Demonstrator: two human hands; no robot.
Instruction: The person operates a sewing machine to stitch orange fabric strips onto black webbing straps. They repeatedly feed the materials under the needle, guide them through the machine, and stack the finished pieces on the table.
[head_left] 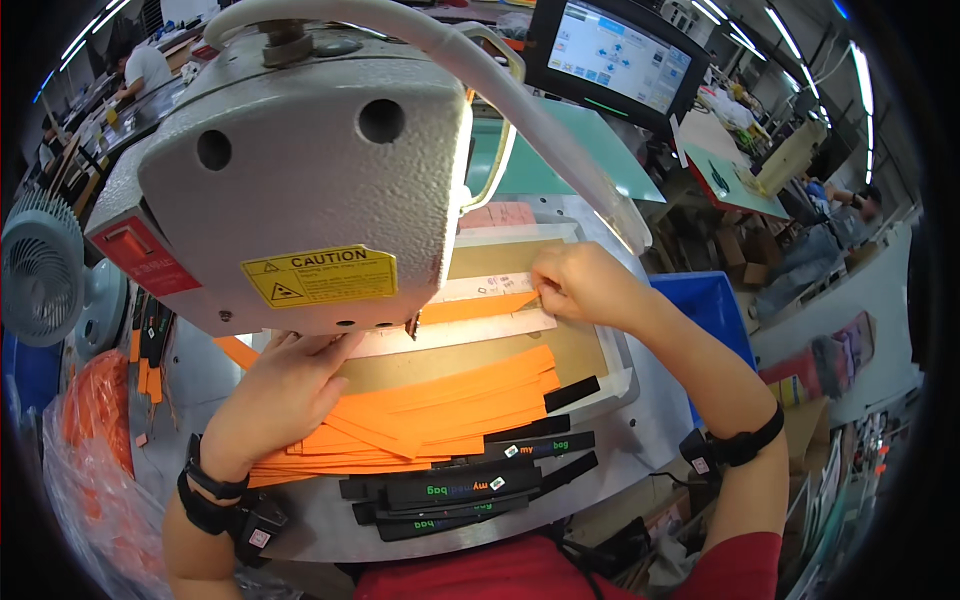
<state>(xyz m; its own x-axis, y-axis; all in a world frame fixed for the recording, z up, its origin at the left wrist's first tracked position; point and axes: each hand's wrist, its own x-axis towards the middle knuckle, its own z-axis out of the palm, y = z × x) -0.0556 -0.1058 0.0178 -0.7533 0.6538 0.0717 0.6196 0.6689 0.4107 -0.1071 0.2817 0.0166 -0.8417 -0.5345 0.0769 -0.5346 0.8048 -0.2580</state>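
Observation:
My right hand (582,285) is closed in a pinch at the right end of an orange fabric strip (480,306). That strip lies across a tan board in a pale frame (612,345), between two whitish strips, and its middle passes close to the machine head's lower edge. My left hand (285,400) lies flat with fingers stretched out by the left part of the board; the machine head hides some fingertips. Beneath its thumb side spreads a pile of orange strips (450,405). Nearer me are several black strips (440,488) with printed lettering.
A grey sewing machine head (300,200) with a yellow label blocks the upper left. Behind stands a screen (620,55). A fan (45,265) and plastic-wrapped orange material (100,410) are on the left, a blue bin (705,310) on the right. People work in the background.

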